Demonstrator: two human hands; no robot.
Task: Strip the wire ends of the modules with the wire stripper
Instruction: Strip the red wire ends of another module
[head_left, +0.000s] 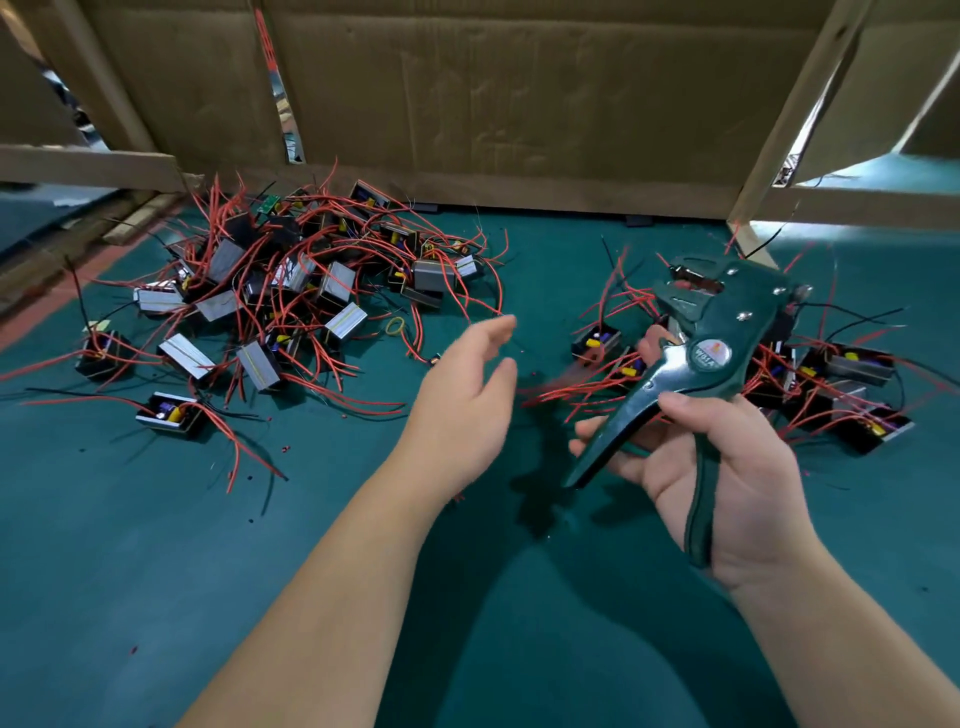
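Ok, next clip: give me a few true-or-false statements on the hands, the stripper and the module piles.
1. The right hand grips the wire stripper. True.
2. The left hand holds a module. False: it is open and holds nothing.
3. The bigger pile of modules lies on the person's left. True.
4. The module leads are mostly blue. False: the wires are mostly red.

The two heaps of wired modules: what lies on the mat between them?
In the head view, mostly bare green mat; a yellow loop lies by the left heap, and the left hand hovers over the stretch.
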